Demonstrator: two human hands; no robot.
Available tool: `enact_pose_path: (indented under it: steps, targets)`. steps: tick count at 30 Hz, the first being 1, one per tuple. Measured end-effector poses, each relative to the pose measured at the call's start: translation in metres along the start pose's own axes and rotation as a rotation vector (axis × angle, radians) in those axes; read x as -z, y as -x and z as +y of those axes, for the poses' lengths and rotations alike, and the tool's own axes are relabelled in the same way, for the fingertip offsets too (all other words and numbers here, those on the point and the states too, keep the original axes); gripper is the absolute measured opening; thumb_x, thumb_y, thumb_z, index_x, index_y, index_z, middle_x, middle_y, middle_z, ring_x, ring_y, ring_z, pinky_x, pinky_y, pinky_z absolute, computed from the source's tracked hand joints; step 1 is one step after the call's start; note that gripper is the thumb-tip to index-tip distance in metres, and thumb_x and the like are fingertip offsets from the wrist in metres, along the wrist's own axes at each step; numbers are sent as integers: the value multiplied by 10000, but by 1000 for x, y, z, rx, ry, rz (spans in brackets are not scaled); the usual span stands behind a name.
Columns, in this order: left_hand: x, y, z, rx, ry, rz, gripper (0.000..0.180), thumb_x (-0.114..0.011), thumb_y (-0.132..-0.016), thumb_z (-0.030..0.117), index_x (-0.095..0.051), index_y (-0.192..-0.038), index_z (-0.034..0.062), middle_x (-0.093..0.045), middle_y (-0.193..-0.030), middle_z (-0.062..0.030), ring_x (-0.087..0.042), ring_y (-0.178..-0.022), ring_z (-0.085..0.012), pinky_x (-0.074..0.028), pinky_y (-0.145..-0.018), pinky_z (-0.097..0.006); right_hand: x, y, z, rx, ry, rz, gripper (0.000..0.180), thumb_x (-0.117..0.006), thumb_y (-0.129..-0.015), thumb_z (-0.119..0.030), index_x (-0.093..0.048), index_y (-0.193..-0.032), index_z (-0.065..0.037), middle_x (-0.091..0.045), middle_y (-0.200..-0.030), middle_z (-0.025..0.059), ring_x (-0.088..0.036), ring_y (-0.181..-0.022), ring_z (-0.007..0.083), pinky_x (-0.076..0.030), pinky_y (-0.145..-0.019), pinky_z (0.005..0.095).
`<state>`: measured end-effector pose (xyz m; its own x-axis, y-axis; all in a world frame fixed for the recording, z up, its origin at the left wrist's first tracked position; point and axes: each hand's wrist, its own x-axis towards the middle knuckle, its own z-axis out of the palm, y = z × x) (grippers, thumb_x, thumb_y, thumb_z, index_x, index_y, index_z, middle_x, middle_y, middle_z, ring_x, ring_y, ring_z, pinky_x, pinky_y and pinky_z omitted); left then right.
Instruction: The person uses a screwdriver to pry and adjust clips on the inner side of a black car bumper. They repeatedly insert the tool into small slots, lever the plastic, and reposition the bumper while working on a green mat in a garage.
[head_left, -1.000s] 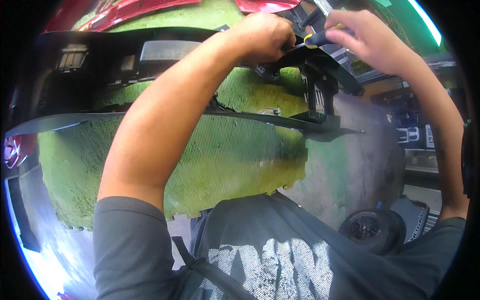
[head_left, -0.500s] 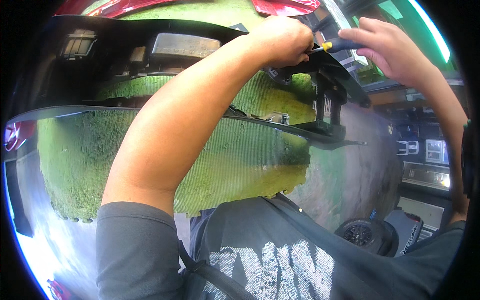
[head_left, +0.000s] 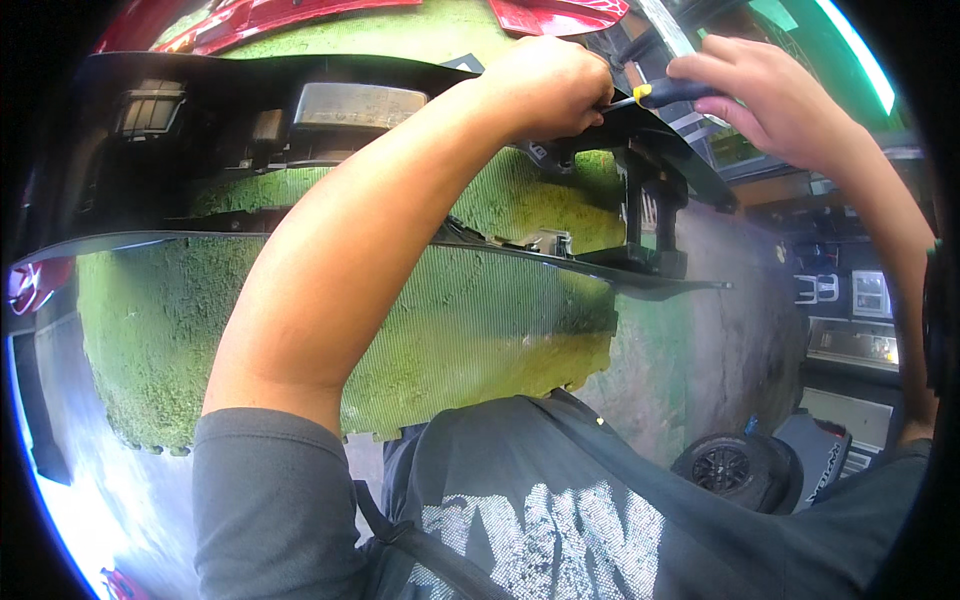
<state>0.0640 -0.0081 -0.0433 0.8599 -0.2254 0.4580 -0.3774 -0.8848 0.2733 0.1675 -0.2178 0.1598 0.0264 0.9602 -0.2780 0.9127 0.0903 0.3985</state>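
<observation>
A large black car bumper [head_left: 75,140] lies across the far part of the view with its hollow inner side showing. At its far right edge my left hand [head_left: 555,88] is closed, fingers curled under; whatever they grip is hidden. My right hand [head_left: 755,95] wraps round the dark handle of a screwdriver [head_left: 668,93] with a yellow collar. Its metal shaft points left at my left fingers, where the tip is out of sight. A grey rectangular block [head_left: 360,105] sits inside the bumper, left of my left forearm.
Green foam matting [head_left: 480,330] covers the floor beneath the bumper. Red body panels [head_left: 560,15] lie beyond it. At the lower right stands a black wheel [head_left: 725,465] beside a grey panel [head_left: 815,455]. Shelves with boxes [head_left: 870,295] line the right side.
Both hands and the screwdriver sit slightly further left in the picture. More of the screwdriver's shaft shows. The bumper's left part appears a little lower.
</observation>
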Motion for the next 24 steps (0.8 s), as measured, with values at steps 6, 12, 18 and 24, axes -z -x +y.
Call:
enact_pose_path:
  steps: [6,12,18,24]
  targets:
    - [0,4,-1,53,12,-12,217,-850,-926,283,-855,-1024,90,-795,-1039,-108,-779,-993,-345,-613,-914,-471,14,-34,-17,-864,-687,-273,454,-636,-1128,-499,-686,-1369,-117,-666,-924,95,-606,-727,64,-415,-479,285]
    - [2,6,-3,49,14,-7,221,-851,-925,282,-853,-1022,83,-798,-1029,-121,-780,-974,-355,-614,-904,-479,12,-11,-16,135,235,90,307,-754,-1050,-183,-678,-1327,-72,-687,-1013,169,-704,-1007,330,-524,-905,472]
    - [10,3,10,62,28,-80,211,-845,-927,277,-858,-1025,92,-800,-1004,-128,-781,-966,-358,-613,-903,-486,22,-33,-24,-782,-646,-427,305,-694,-1083,-356,-747,-1222,-89,-597,-772,30,-521,-590,97,-397,-508,319]
    - [7,5,-5,46,12,-2,215,-844,-922,268,-859,-1035,86,-803,-985,-147,-784,-957,-364,-614,-896,-490,-2,-30,-9,-352,-483,-140,297,-733,-1071,-271,-714,-1278,-58,-632,-863,94,-634,-740,196,-509,-679,401]
